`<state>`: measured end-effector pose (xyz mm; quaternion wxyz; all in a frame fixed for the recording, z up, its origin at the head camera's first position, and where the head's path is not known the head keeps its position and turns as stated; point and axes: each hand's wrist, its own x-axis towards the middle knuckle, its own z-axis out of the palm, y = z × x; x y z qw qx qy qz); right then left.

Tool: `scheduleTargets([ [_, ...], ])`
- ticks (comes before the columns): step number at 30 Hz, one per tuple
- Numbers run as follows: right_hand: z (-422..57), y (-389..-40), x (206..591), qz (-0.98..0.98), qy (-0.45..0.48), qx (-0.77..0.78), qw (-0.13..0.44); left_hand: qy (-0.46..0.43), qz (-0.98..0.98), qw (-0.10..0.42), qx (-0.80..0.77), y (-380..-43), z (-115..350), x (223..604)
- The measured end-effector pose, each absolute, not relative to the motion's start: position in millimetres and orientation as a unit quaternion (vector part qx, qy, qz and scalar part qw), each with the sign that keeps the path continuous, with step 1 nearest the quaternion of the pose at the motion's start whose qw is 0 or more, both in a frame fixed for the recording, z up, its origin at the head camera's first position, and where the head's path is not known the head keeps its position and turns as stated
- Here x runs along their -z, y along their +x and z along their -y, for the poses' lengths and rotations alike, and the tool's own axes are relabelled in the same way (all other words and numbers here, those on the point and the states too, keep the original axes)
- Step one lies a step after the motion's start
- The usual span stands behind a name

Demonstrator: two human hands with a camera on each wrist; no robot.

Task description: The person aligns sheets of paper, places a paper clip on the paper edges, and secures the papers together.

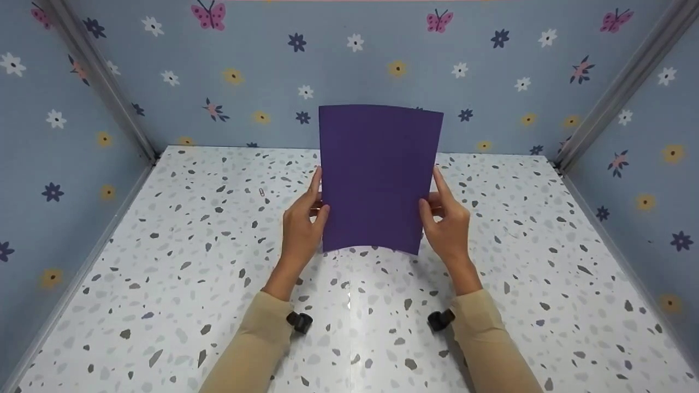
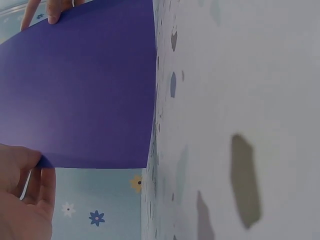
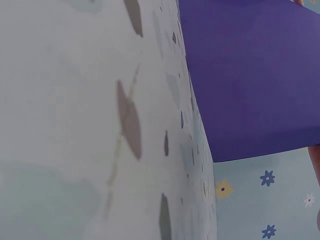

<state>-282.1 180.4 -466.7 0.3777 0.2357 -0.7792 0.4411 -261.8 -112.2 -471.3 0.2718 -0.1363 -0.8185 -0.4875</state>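
A purple sheet of paper or thin card (image 1: 377, 174) stands nearly upright above the table, slightly bowed, its lower edge close over the surface. My left hand (image 1: 303, 221) pinches its left edge low down, thumb on the near face and the other fingers behind. On the opposite edge my right hand (image 1: 449, 224) pinches it in the same way. In the left wrist view the sheet (image 2: 85, 90) spans between both hands, the left thumb at its edge. The right wrist view shows the sheet (image 3: 255, 80) with only a sliver of the right hand (image 3: 315, 165).
A small paper clip (image 1: 261, 192) lies on the speckled white table (image 1: 180, 262), left of the left hand. Blue flowered panels (image 1: 360, 65) close in the back and both sides, joined by grey corner posts. Black wrist cameras (image 1: 300, 322) sit at both sleeves.
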Motion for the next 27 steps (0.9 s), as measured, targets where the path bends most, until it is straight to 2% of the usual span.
scheduleTargets([
  [12, -178.9, -280.6, 465.7, 0.775, 0.236, -0.453, 0.371, -0.129, 0.82, 0.254, 0.496, -261.1, 112.6, 470.3],
  [27, -186.3, -277.6, 461.2, 0.781, 0.216, -0.505, 0.298, -0.136, 0.797, 0.15, 0.569, -258.9, 126.9, 459.2],
])
